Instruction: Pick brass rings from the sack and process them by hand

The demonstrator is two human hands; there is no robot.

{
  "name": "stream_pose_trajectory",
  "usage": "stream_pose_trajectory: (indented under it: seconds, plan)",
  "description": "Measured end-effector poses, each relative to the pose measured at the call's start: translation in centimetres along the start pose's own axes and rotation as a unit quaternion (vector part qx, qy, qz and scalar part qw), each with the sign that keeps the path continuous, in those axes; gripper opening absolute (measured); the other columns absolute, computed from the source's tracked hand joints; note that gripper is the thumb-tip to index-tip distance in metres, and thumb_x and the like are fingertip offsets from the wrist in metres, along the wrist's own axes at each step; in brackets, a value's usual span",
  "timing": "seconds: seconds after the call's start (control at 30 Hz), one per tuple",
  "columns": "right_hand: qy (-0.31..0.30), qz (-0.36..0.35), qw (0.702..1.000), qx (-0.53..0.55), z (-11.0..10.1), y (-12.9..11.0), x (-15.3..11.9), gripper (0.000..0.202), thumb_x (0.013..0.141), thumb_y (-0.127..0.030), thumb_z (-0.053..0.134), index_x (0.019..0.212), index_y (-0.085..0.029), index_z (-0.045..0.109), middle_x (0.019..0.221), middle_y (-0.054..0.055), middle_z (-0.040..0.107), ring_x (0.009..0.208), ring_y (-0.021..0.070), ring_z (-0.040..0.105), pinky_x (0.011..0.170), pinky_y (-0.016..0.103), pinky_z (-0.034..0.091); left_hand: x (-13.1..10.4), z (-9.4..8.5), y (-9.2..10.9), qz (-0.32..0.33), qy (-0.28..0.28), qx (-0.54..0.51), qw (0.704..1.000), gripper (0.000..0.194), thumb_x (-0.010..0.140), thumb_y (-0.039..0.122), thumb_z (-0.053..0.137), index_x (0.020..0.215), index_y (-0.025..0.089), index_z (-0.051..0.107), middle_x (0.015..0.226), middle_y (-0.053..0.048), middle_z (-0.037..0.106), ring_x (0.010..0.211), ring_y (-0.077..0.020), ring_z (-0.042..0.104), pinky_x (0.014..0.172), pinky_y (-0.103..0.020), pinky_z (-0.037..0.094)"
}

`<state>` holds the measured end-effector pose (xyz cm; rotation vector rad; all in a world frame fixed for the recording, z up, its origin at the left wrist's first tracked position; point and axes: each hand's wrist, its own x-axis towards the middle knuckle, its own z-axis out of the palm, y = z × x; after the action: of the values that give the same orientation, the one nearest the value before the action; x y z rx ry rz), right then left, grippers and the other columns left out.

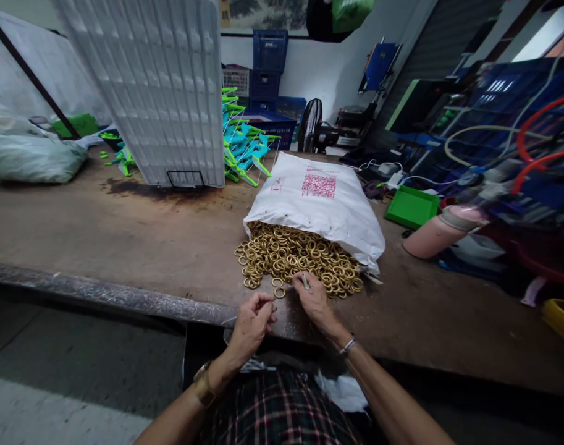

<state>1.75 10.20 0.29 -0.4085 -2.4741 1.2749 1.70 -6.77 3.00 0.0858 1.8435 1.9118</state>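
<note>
A pile of gold-coloured rings (300,256) spills from the open mouth of a white sack (282,191) with red printing on it. My right hand (313,300) is at the pile's front edge, its fingers closed around a small greyish tool whose tip (304,281) shows above the thumb; its kind is not clear. To the left, my left hand (252,321) is over the table's front edge, thumb and fingers drawn together. Anything in that pinch is too small to make out. Between the hands, a loose ring (279,293) lies on the tabletop, just apart from the left fingertips.
A tall ribbed translucent panel (170,99) stands on the wooden table (101,235). Blue-and-green plastic pieces (247,145) lie behind it. On the right are a green tray (412,207), a pink bottle (441,232) and red hoses. A black fan (312,123) stands at the back.
</note>
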Motion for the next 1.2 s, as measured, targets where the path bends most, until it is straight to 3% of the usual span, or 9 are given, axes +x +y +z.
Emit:
stream_pose_trajectory:
  seconds: [0.13, 0.3, 0.4, 0.53, 0.6, 0.7, 0.87, 1.0, 1.2]
  plan:
    - [-0.056, 0.099, 0.985, 0.132, -0.5, -0.7, -1.1, 0.021, 0.074, -0.038, 0.049, 0.068, -0.019, 0.054, 0.054, -0.005, 0.044, 0.049, 0.0092, 0.037, 0.048, 0.022, 0.031, 0.7, 0.5, -0.8, 0.114, 0.018, 0.067, 0.991, 0.021, 0.08, 0.028, 0.05, 0.097, 0.017, 0.055, 0.077, -0.001, 0.058, 0.061, -0.0106, 0.055, 0.052, -0.021, 0.045]
    - [-0.146, 0.221, 0.923, 0.279, -1.1, -2.8, -3.1, 0.021, 0.069, -0.039, 0.057, 0.076, -0.021, 0.049, 0.049, -0.01, 0.036, 0.035, 0.0037, 0.023, 0.034, 0.018, 0.018, 1.1, 0.4, -2.1, 0.298, -0.008, 0.153, 0.942, 0.029, 0.082, 0.016, 0.046, 0.108, 0.018, 0.057, 0.095, -0.007, 0.063, 0.082, -0.0155, 0.059, 0.076, -0.03, 0.049]
    - [-0.21, 0.254, 0.887, 0.325, -1.5, -3.7, -3.9, 0.022, 0.067, -0.035, 0.059, 0.077, -0.021, 0.046, 0.05, -0.011, 0.039, 0.033, 0.0017, 0.021, 0.032, 0.016, 0.013, 0.9, 0.3, -2.2, 0.321, -0.056, 0.177, 0.928, 0.031, 0.083, 0.014, 0.044, 0.11, 0.018, 0.059, 0.103, -0.009, 0.066, 0.093, -0.0174, 0.06, 0.086, -0.033, 0.047]
    - [-0.259, 0.269, 0.864, 0.338, -1.5, -4.2, -4.5, 0.021, 0.066, -0.031, 0.059, 0.079, -0.02, 0.046, 0.052, -0.011, 0.043, 0.033, 0.0006, 0.021, 0.033, 0.015, 0.013, 0.3, 0.1, -2.1, 0.271, -0.09, 0.157, 0.945, 0.029, 0.085, 0.016, 0.044, 0.107, 0.019, 0.062, 0.11, -0.008, 0.067, 0.099, -0.0176, 0.061, 0.09, -0.032, 0.044]
    - [-0.267, 0.264, 0.868, 0.324, -1.2, -4.1, -4.6, 0.02, 0.067, -0.032, 0.057, 0.08, -0.021, 0.046, 0.051, -0.011, 0.043, 0.032, 0.0011, 0.02, 0.033, 0.016, 0.012, 0.1, 0.0, -2.2, 0.234, -0.071, 0.15, 0.958, 0.026, 0.084, 0.018, 0.045, 0.102, 0.018, 0.064, 0.102, -0.007, 0.069, 0.091, -0.0172, 0.063, 0.084, -0.03, 0.046]
    - [-0.228, 0.221, 0.911, 0.262, -0.7, -3.6, -4.7, 0.019, 0.073, -0.038, 0.052, 0.078, -0.02, 0.047, 0.05, -0.01, 0.045, 0.033, 0.0029, 0.024, 0.034, 0.018, 0.016, -0.2, -0.2, -2.2, 0.198, -0.035, 0.177, 0.964, 0.022, 0.083, 0.02, 0.046, 0.093, 0.016, 0.066, 0.082, -0.005, 0.071, 0.073, -0.0161, 0.063, 0.07, -0.027, 0.048]
    - [-0.163, 0.1, 0.97, 0.153, -0.3, -3.1, -4.7, 0.023, 0.078, -0.041, 0.047, 0.071, -0.019, 0.049, 0.053, -0.005, 0.048, 0.048, 0.0078, 0.04, 0.046, 0.02, 0.032, -0.3, -0.5, -2.0, 0.221, -0.005, 0.248, 0.943, 0.019, 0.079, 0.017, 0.049, 0.083, 0.017, 0.067, 0.076, -0.004, 0.07, 0.07, -0.0158, 0.062, 0.068, -0.025, 0.045]
    - [-0.144, 0.057, 0.983, 0.099, -0.1, -3.8, -4.5, 0.02, 0.074, -0.036, 0.049, 0.065, -0.018, 0.049, 0.058, -0.004, 0.049, 0.057, 0.0101, 0.044, 0.056, 0.023, 0.036, -0.3, -0.5, -1.7, 0.218, -0.013, 0.246, 0.944, 0.017, 0.08, 0.02, 0.05, 0.079, 0.018, 0.067, 0.074, -0.003, 0.07, 0.067, -0.0147, 0.061, 0.067, -0.025, 0.044]
    - [-0.162, 0.082, 0.978, 0.099, 0.2, -4.0, -4.1, 0.017, 0.072, -0.033, 0.047, 0.064, -0.019, 0.048, 0.058, -0.005, 0.044, 0.056, 0.0102, 0.04, 0.054, 0.022, 0.033, -0.3, -0.6, -1.8, 0.157, -0.036, 0.161, 0.974, 0.017, 0.08, 0.029, 0.053, 0.072, 0.016, 0.061, 0.062, 0.0, 0.06, 0.057, -0.0109, 0.053, 0.057, -0.022, 0.04]
